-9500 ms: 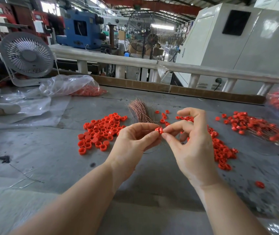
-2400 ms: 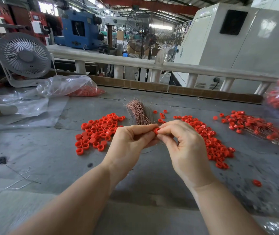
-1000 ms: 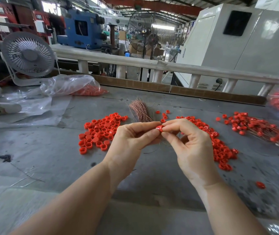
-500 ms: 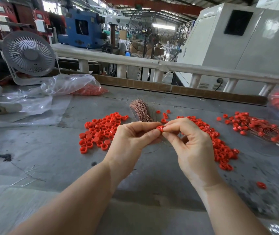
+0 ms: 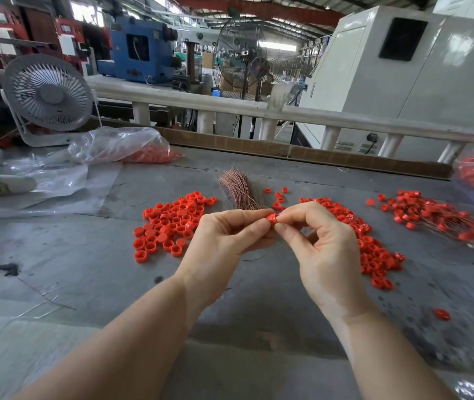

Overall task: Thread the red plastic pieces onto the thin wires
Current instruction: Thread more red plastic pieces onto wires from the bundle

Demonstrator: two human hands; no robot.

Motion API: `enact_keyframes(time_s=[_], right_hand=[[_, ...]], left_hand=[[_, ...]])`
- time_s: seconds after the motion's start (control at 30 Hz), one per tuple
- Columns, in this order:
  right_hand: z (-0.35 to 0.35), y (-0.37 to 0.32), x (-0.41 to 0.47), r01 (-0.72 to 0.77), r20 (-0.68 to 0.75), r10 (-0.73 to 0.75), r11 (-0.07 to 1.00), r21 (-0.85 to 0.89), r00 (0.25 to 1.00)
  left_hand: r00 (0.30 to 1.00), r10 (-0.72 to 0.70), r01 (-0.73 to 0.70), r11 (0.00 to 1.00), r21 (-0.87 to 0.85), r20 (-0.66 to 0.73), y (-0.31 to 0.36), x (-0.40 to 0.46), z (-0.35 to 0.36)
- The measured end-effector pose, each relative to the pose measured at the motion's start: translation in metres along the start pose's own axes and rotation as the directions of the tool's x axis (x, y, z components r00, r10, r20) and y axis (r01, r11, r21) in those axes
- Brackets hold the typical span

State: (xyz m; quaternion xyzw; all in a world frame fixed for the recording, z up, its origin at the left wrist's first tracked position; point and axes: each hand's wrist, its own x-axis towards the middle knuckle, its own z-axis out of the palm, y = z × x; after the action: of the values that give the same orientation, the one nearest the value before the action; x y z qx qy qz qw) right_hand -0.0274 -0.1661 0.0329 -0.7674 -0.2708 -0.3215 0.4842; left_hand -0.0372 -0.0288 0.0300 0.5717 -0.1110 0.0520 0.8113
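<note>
**Threading step: cap pinched between both hands**

Head view. I hold one red cap [image 5: 271, 218] above the table [image 5: 80, 255]. My left hand [image 5: 224, 241] pinches it between thumb and forefinger; my right hand [image 5: 325, 249] pinches it from the other side, remaining fingers curled. A thin wire [image 5: 283, 246] trails below the hands; I cannot tell whether it is through the cap.

Change: over the last second the grip and cap position have barely shifted. I judge the same threading is in progress, not completed.

Stock: loose caps [image 5: 172, 223] lie left, the wire bundle [image 5: 240, 190] lies behind the hands, further caps [image 5: 374, 255] lie right. Finished pieces [image 5: 437, 217] lie far right.
</note>
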Motion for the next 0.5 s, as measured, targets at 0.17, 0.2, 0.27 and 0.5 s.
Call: enact_keyframes(time_s=[0.17,0.2,0.27,0.5], right_hand=[[-0.0003,-0.0025,0.0003,-0.05,-0.001,0.05,0.998,0.032,0.999],[-0.0002,-0.003,-0.0001,-0.05,0.003,0.05,0.998,0.034,0.999],[-0.0001,-0.0035,-0.0008,-0.047,0.012,0.047,0.999,0.028,0.999],[0.0008,-0.0037,-0.0011,-0.037,0.011,0.037,0.999,-0.005,0.999]], left_hand=[[1.0,-0.006,0.006,1.0,-0.026,0.017,0.0019,0.0003,-0.0009],[1.0,0.0,0.001,1.0,-0.017,0.01,0.0017,0.0002,-0.0008],[1.0,0.006,-0.006,1.0,-0.003,-0.005,0.001,-0.0001,-0.0009],[1.0,-0.007,0.006,1.0,-0.027,-0.023,-0.0011,0.0004,-0.0016]])
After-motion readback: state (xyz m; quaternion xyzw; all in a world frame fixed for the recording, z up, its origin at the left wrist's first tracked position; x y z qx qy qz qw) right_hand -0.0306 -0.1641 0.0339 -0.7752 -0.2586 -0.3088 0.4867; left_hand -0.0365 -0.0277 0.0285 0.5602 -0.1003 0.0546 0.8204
